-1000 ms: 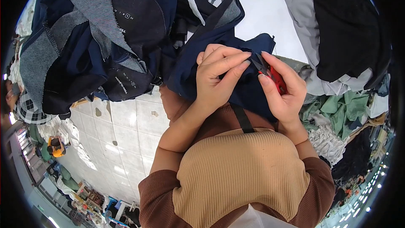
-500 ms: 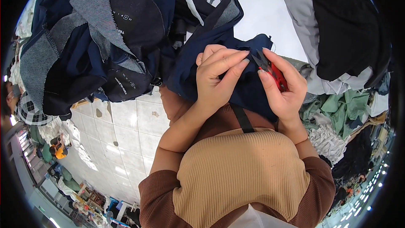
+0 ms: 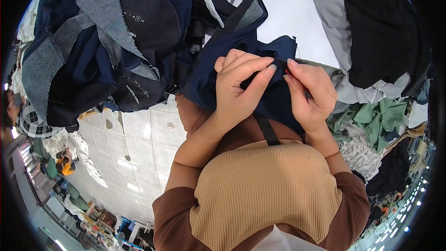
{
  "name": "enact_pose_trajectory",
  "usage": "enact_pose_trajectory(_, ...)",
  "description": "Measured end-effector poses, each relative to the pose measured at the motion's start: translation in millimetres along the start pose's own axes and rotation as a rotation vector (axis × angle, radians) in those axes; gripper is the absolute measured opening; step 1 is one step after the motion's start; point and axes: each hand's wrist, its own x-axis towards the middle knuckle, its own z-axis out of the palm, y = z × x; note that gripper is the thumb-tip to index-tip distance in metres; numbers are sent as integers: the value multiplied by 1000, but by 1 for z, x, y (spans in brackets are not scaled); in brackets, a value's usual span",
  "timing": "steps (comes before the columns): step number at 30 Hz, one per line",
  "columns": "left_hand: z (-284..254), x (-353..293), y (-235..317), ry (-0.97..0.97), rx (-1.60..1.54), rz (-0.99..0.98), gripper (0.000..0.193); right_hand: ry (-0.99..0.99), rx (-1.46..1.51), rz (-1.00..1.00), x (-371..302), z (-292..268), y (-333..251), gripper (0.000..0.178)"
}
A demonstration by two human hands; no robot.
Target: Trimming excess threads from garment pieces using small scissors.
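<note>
Red-handled thread snips (image 3: 287, 71) are gripped in my right hand (image 3: 312, 90), mostly covered by the fingers. Their dark blades point toward the fingertips of my left hand (image 3: 239, 76). Thumb and forefinger of that left hand are pinched together at the edge of a navy garment piece (image 3: 202, 81). Whether cloth or a thread lies between them is too small to tell. The navy cloth hangs from the table edge over my lap, with a frayed corner just beyond both hands.
A heap of navy and grey garments (image 3: 153, 18) lies at the left. White-blue strips (image 3: 209, 0) rest behind the navy piece. Grey cloth (image 3: 327, 9) and black cloth (image 3: 381, 32) sit on the white tabletop (image 3: 290, 4) at right, with green cloth (image 3: 378, 118) below.
The snips have turned in my right hand and are now more hidden behind its closed-up fingers. The frayed cloth corner has shifted slightly; my left hand stays in place.
</note>
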Motion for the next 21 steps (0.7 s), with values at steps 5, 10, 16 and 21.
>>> enact_pose_trajectory(5,-1,-1,1,0,-5,-2,12,2,7,-10,-2,2,1,31)
enact_pose_trajectory(10,-2,-1,3,-5,-6,-31,11,-13,29,41,1,1,-4,30)
enact_pose_trajectory(16,-6,1,7,2,-38,-54,9,-30,49,-24,1,-2,-1,27)
enact_pose_trajectory(21,-14,6,1,-88,-95,110,4,-52,162,98,-1,-4,-8,30)
